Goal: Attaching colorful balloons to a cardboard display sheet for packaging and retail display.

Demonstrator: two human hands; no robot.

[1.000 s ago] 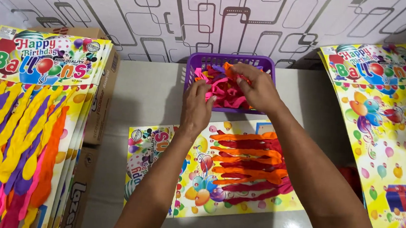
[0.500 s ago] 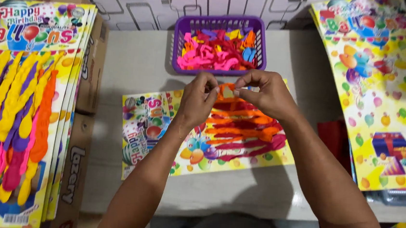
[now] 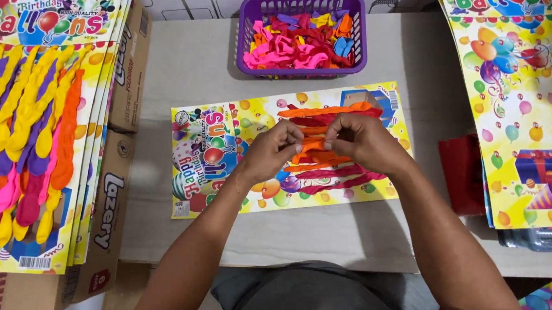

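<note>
Now we are pinching an orange balloon between left hand and right hand over the printed card, roughly half filled; many loose balloons are waiting in the far purple basket.

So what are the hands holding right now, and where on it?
Both hands, left hand and right hand, pinch one orange balloon between the fingers, one hand at each end, over the printed card.
</note>
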